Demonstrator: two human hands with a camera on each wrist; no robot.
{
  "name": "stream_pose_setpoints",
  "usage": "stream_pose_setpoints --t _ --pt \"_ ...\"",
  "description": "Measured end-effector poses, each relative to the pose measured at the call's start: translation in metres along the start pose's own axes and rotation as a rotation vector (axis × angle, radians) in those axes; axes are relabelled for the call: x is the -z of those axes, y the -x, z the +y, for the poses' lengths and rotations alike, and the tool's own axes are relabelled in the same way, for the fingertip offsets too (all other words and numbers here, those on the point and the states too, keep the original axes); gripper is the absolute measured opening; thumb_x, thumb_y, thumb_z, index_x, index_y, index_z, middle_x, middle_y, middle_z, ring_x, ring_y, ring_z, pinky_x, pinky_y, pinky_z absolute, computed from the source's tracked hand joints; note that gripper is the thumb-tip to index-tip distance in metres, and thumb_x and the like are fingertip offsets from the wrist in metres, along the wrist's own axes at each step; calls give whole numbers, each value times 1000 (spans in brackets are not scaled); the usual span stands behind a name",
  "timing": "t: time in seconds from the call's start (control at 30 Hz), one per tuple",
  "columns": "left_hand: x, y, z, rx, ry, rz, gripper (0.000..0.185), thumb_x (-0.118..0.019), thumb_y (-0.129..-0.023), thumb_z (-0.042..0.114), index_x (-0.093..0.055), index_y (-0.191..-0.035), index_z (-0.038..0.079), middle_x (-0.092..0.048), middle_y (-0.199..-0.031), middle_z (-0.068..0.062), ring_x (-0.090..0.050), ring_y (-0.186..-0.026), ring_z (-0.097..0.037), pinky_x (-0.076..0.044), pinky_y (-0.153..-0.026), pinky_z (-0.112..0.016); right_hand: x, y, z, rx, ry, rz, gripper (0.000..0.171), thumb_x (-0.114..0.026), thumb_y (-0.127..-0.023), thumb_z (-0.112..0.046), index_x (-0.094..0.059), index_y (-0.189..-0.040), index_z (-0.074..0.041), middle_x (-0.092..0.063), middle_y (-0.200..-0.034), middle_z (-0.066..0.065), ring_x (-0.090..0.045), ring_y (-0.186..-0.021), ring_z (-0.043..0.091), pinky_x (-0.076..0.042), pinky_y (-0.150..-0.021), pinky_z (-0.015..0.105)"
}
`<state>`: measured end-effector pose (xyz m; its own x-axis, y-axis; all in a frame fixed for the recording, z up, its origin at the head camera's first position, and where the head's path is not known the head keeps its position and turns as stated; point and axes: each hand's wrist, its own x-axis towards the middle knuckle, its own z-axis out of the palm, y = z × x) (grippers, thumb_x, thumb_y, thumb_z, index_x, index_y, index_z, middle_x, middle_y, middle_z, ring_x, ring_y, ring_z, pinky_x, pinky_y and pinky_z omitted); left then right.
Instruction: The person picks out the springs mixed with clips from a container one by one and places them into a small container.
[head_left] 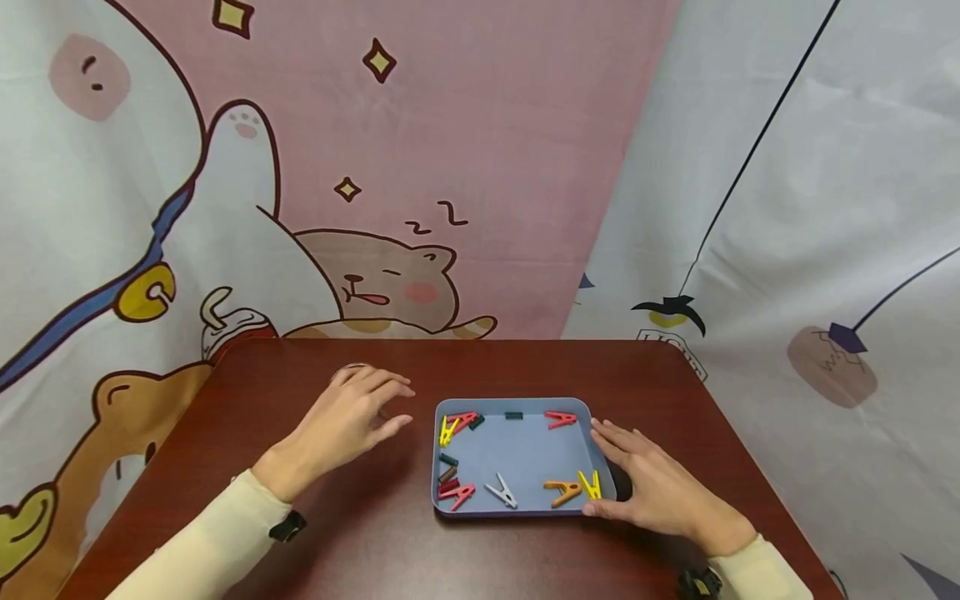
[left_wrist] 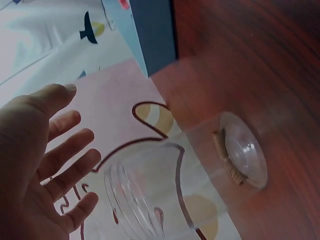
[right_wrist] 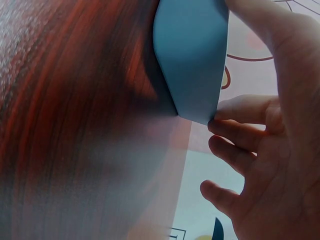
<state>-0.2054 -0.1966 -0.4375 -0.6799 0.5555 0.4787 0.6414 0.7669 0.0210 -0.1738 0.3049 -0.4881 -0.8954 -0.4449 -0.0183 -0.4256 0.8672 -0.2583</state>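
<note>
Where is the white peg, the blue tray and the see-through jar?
white peg (head_left: 501, 491): head view, on its middle.
blue tray (head_left: 517, 454): head view, on its bare floor.
see-through jar (left_wrist: 150, 192): left wrist view, on its clear side wall.

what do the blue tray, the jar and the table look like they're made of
Tray: likely matte plastic, with an even blue colour and rounded corners. Jar: clear glass or plastic, see-through with a ribbed neck. Table: dark red wood or wood-look laminate, showing grain with a slight sheen.

I see the blue tray (head_left: 525, 454) flat on the tabletop (head_left: 375, 533), clothespins (head_left: 457, 493) scattered inside; clear glass jar (left_wrist: 150, 195) upright, left of it.
</note>
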Motion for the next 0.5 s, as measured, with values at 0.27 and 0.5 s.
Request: stream_pose_setpoints --t 0.27,0.5 --pt "-11 -11 18 -127 -2 -84 38 -97 -97 41 -85 -127 20 -83 -134 1 -77 -127 -25 -62 -110 -56 -1 0 1 8 -1 2 122 -87 -84 -87 -59 -170 -5 -50 -184 13 -49 -170 45 -35 -137 76" --pt "-22 -22 28 -236 -22 -160 40 -98 -96 45 -85 -127 23 -84 -126 5 -77 -121 -21 -61 -112 -51 -1 -1 2 8 1 8 122 -87 -83 -87 -59 -170 -5 -51 -184 13 -50 -170 45 -35 -136 76"
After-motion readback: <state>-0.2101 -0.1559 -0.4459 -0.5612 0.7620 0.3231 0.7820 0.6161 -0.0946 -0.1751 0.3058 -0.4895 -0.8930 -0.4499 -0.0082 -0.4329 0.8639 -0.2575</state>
